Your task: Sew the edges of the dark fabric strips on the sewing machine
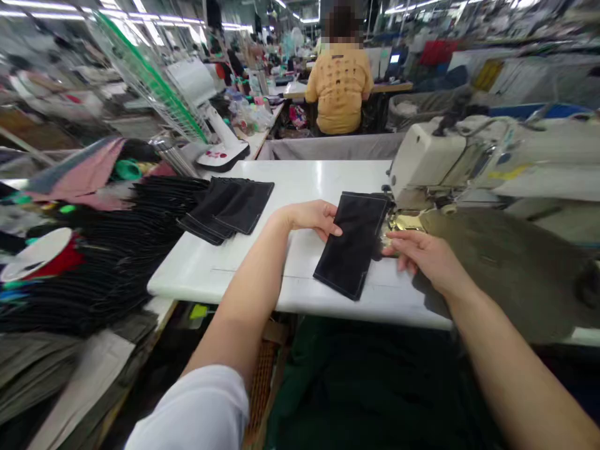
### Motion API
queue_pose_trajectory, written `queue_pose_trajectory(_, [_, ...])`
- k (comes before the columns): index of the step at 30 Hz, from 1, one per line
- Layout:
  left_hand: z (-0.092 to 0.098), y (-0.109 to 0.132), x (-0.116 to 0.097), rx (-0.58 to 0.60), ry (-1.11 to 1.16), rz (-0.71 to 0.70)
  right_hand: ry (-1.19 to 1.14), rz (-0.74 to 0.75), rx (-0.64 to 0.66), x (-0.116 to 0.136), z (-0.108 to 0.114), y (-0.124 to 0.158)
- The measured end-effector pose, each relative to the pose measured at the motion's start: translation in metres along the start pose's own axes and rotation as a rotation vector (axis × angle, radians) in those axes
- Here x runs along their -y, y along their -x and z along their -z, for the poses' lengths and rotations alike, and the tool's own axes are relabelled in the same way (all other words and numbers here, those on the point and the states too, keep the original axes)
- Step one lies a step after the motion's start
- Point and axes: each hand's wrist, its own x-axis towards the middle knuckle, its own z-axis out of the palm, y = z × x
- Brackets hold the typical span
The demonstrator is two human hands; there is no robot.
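Left hand [316,219] clamped on the left long side of a black cloth panel [351,244], with the thumb on top. Panel set slantwise on or just above the white tabletop [309,178], nearer the front edge than the rear, with pale stitching along its borders. Right hand [417,253] just beyond the panel's right side, fingers partly bent and pointing toward it; grip or contact impossible to tell. Close to the right fingertips, a shiny gold-coloured plate [407,222] below the head of a sewing machine [426,156], at the tabletop's right end. Along the left edge, overlapping black panels [239,203]; past that edge, a long pile of black pieces [107,250]. By the rear left corner, a fan [192,81] with a green-rimmed cage. Beyond the rear edge, a person in yellow [342,87], seen from behind.
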Motion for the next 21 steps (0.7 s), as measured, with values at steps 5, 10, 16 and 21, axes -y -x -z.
queue_pose_trajectory(5, [-0.0005,0.0006,-0.0003,-0.009,0.026,0.015,-0.013,0.012,0.001,0.0006,0.0006,-0.0001])
queue_pose_trajectory(10, [-0.0015,0.0007,-0.0025,0.006,0.019,0.027,-0.015,0.004,0.007,0.0047,-0.0007,0.0005])
queue_pose_trajectory(16, [0.0001,-0.0008,-0.0025,-0.026,0.002,0.043,-0.010,0.000,0.018,0.0064,-0.0001,0.0000])
queue_pose_trajectory(21, [0.0019,-0.0024,0.0003,-0.038,0.004,0.054,-0.008,0.020,0.024,0.0046,0.0008,-0.0005])
